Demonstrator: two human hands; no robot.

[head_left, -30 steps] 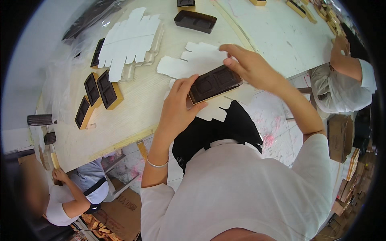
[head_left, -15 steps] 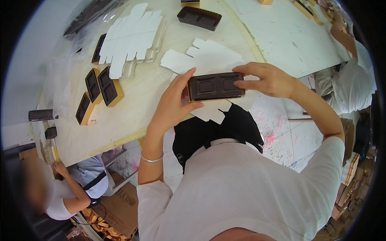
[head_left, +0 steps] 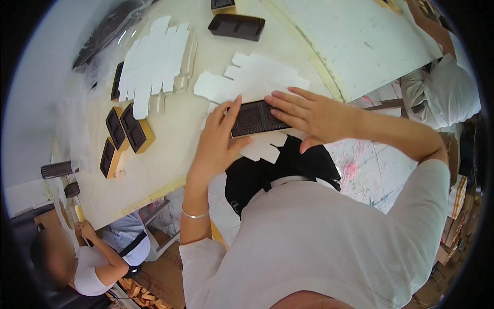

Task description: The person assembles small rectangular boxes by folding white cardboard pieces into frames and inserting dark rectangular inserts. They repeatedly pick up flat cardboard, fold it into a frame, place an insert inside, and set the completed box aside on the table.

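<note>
A gold box with a dark brown plastic tray (head_left: pixel 250 118) in its top is in front of me at the table's near edge. My left hand (head_left: pixel 217 138) grips its left end, with the thumb along the near side and the fingers at the far corner. Across the right part of the tray lies my right hand (head_left: pixel 316 117), its fingers stretched out and pressed flat, the thumb apart. That hand hides the box's right end. Beneath and beyond the box is a flat white die-cut card sheet (head_left: pixel 265 74).
More white die-cut blanks (head_left: pixel 157 62) lie on a clear plastic tray to the left. Near them stand several gold boxes with dark trays (head_left: pixel 136 131). A loose dark tray (head_left: pixel 236 27) is at the far side. Co-workers (head_left: pixel 98 265) sit at the lower left and upper right.
My right hand has gone from pinching the tray's right end to lying flat over it. The box has shifted slightly left and nearer. My left hand keeps its hold.
</note>
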